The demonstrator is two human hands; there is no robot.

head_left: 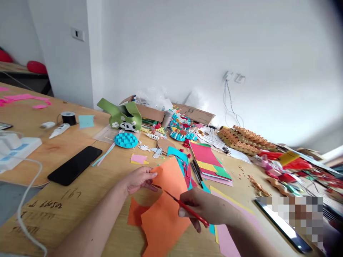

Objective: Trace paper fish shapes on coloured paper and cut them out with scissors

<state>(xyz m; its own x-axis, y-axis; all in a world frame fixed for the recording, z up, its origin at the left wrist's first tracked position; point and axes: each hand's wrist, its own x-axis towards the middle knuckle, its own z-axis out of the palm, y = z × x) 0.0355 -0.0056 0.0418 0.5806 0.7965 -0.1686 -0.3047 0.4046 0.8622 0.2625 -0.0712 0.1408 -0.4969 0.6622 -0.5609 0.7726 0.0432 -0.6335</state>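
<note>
Orange paper (166, 217) was seen nearest the camera, laid flat on the wooden bench (80, 200) and partly overlapping a pink sheet (227, 239). Its upper edge was pinched by the left hand (138, 180), whose grip was closed on the sheet between thumb and fingers. A thin red-handled tool (187, 208) was clenched in the right hand (206, 208), with its dark tip held over the middle of the paper; whether it was scissors or a knife could not be told. A black phone (75, 165) was left well apart to the left, and a stack of coloured sheets (211, 162) lay just beyond the paper. It was judged that the sheet could be torn or cut crookedly if it were pulled by the left grip while the tip was pressed in, and that the left fingertips, near the tip's line, could be nicked.
</note>
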